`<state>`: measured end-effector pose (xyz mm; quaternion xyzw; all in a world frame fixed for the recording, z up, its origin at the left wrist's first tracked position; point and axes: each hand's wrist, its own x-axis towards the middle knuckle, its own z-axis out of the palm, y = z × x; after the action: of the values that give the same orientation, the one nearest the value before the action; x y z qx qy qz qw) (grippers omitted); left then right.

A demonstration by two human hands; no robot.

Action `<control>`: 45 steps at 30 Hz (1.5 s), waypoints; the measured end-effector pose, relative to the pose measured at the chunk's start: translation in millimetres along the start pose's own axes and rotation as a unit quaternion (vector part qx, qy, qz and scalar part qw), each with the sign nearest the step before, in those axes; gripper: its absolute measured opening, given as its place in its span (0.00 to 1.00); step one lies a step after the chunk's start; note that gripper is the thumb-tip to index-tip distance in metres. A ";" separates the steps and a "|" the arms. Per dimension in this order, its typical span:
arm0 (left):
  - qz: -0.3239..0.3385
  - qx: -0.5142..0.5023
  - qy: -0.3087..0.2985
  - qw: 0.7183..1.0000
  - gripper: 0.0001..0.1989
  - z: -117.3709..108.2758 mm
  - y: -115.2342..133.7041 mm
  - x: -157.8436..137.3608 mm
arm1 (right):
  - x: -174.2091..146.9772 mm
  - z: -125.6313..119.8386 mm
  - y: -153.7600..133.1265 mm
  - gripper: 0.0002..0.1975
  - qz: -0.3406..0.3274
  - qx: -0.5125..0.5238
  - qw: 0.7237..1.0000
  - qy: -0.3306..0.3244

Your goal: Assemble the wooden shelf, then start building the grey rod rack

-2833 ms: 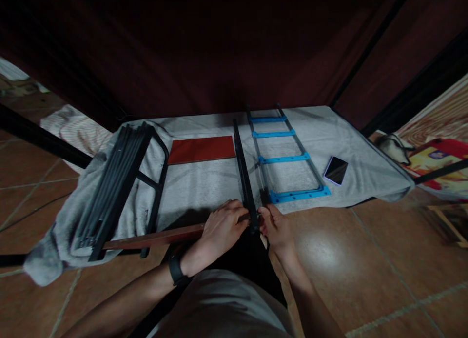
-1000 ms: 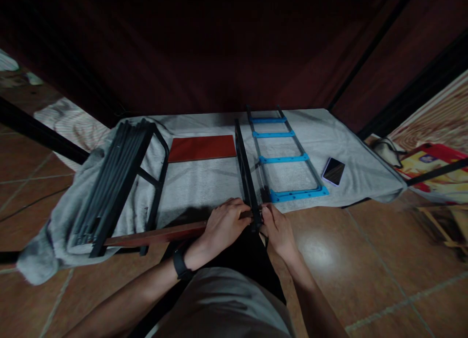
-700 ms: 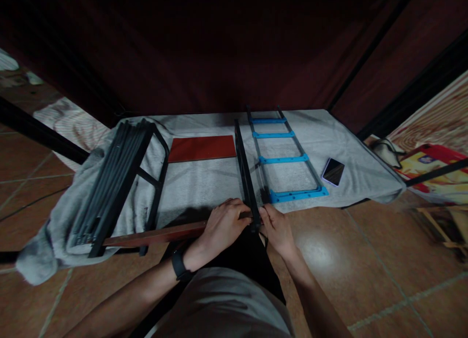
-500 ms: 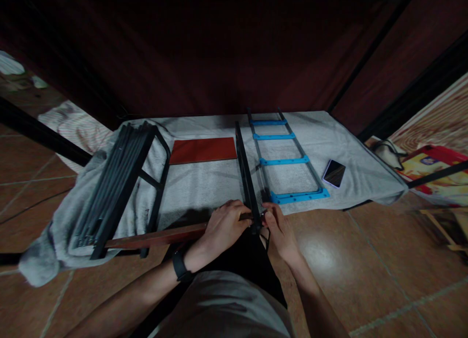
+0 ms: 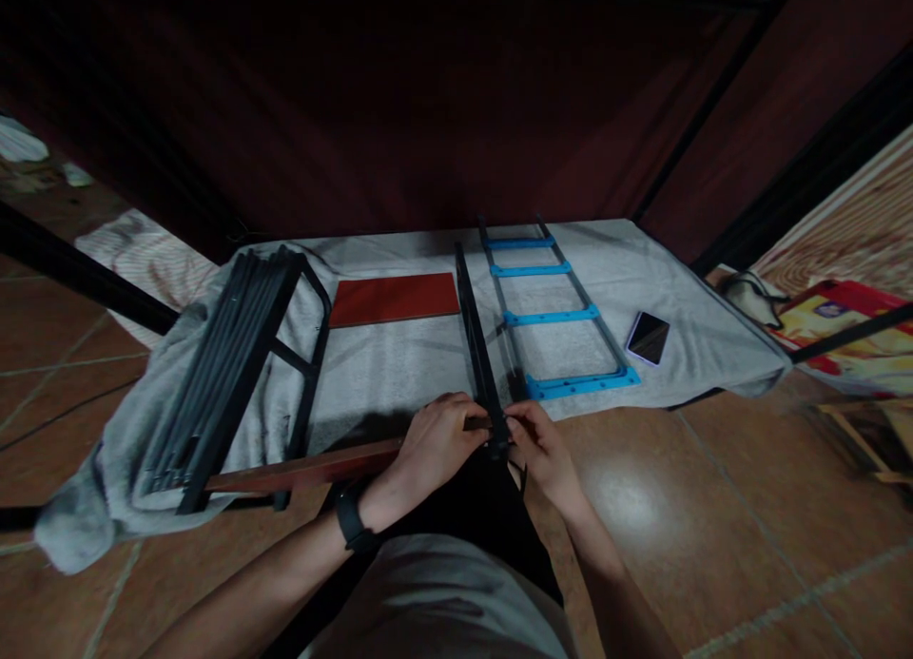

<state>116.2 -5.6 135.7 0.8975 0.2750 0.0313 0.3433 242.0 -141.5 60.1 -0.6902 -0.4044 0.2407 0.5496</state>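
Observation:
My left hand [image 5: 440, 437] is closed around the right end of a narrow reddish-brown board [image 5: 306, 470], where it meets a dark metal side frame [image 5: 477, 340]. On the frame's outer side, near its lower end, my right hand [image 5: 546, 457] has thumb and fingers pinched together against the metal. Whatever is between those fingertips is too small and dark to make out. The board's left end meets another dark side frame [image 5: 246, 383]. A flat red-orange panel [image 5: 395, 299] lies on the cloth between the two frames.
A grey cloth [image 5: 385, 364] lies under the parts. Several grey tubes [image 5: 214, 355] rest at the left. Right of the frame lies a rack with blue crossbars [image 5: 553, 316], then a phone [image 5: 649, 338]. A dark red panel [image 5: 442, 107] stands behind; a red-and-yellow package [image 5: 848, 326] is far right.
My right hand's fingertips have shifted slightly up and in against the frame, and a shiny bit seen there earlier no longer shows. My left hand keeps its hold. The view has tilted slightly.

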 end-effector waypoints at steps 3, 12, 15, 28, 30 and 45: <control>-0.001 -0.006 0.001 1.000 0.08 -0.8 0.9 0.2 | 3.1 1.8 0.2 0.16 -0.006 -0.077 0.997 0.009; -0.011 -0.013 -0.002 1.000 0.09 0.1 0.1 -0.4 | 1.6 0.4 -1.7 0.14 -0.012 -0.055 0.998 -0.008; -0.012 -0.016 0.005 1.000 0.09 0.9 -0.3 -0.5 | 3.8 0.8 -0.1 0.17 -0.008 -0.117 0.993 0.002; 0.003 -0.008 0.009 1.000 0.09 4.1 -1.9 0.4 | 5.9 0.5 -3.9 0.15 -0.004 -0.135 0.991 -0.011; 0.002 -0.005 0.009 1.000 0.09 3.4 -1.1 -0.4 | 6.0 -1.3 -5.5 0.14 0.002 -0.113 0.993 -0.017; 0.019 0.022 0.019 0.999 0.08 7.5 -3.8 -1.8 | 5.2 -3.5 -5.7 0.13 -0.029 -0.147 0.988 -0.038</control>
<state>114.7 -8.7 127.8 0.9092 0.2645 0.0487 0.3179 246.0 -138.9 67.0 -0.7420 -0.4760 0.1885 0.4328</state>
